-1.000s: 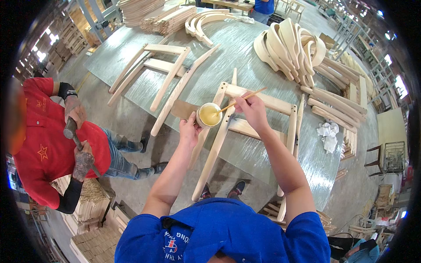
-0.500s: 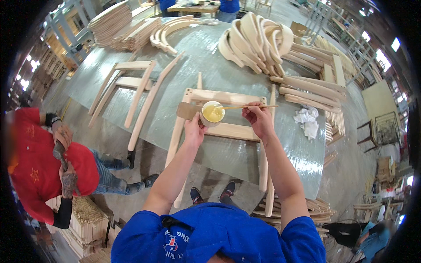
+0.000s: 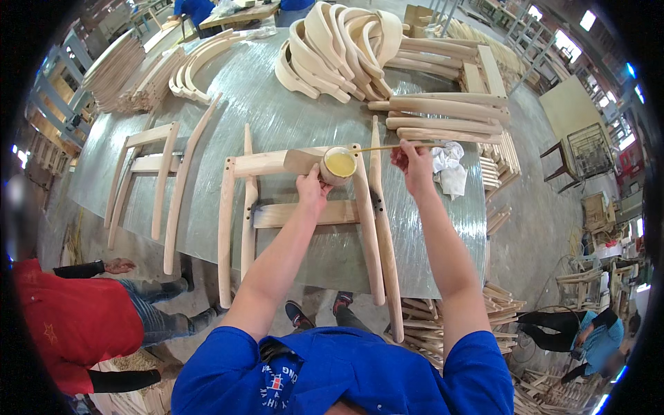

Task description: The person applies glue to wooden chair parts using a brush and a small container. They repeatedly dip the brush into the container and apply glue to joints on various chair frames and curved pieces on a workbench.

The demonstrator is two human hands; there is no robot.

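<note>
Glue cup (image 3: 339,164), round and full of yellow liquid, sits gripped in your left hand (image 3: 312,188) over the pale wooden frame (image 3: 304,214); your right hand (image 3: 413,160) pinches a thin stick (image 3: 387,146).

White rag (image 3: 448,168), curved chair backs (image 3: 339,45)

A big table (image 3: 277,90) covered in shiny clear plastic carries a wooden chair frame (image 3: 304,214) near the middle, a second frame (image 3: 149,173) at left, curved rails (image 3: 200,62) far left, a stack of bent backs (image 3: 339,41) far, straight slats (image 3: 443,114) and a white rag (image 3: 449,169) at right
</note>
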